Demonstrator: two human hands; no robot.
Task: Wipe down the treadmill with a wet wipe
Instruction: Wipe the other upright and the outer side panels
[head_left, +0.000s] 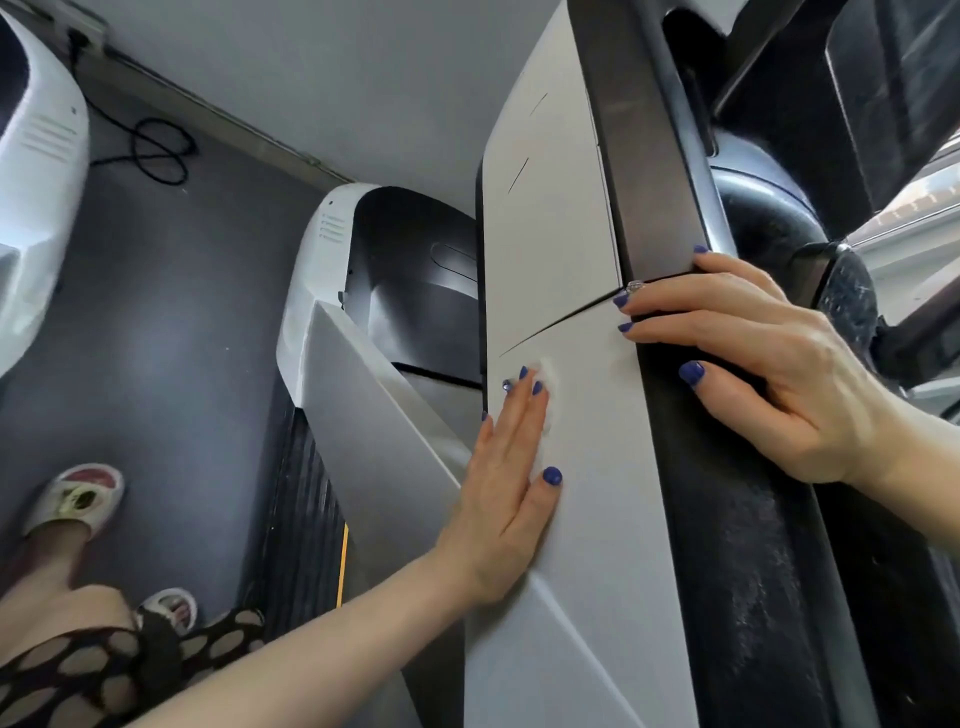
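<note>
**Wipe on treadmill upright, grey floor below**

I see my left hand (506, 483) flat, fingers straight, pressing the wet wipe (546, 382) onto the treadmill (566, 249) upright's pale panel. Right hand (769, 358) curls round its dark edge. Black cable (156, 150) on floor (156, 322).

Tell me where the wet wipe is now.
In the head view, the wipe lies under the flat fingers of the left hand, pressed on the treadmill's white upright, left of the right hand.
</note>
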